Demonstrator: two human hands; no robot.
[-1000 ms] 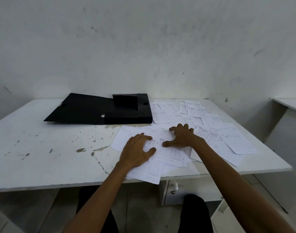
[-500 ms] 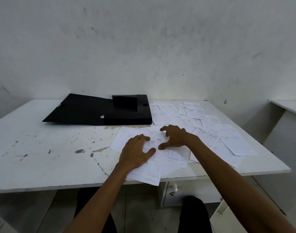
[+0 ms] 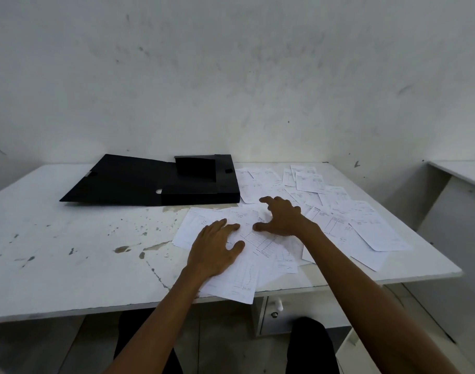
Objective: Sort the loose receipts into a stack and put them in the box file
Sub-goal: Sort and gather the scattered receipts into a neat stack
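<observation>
Now, with both hands spread flat, left hand (image 3: 214, 249) pinning near-edge receipts (image 3: 260, 238), right hand (image 3: 282, 220) clawed: rake scattered right-side sheets inward gently, squaring edges before lifting toward box file (image 3: 155, 182) open at worktop (image 3: 69, 252) back edge.

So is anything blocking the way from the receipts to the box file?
Nothing visible does. The box file lies open beside the receipts, with only bare table and more paper between. Both hands, left hand and right hand, already rest on sheets.
</observation>
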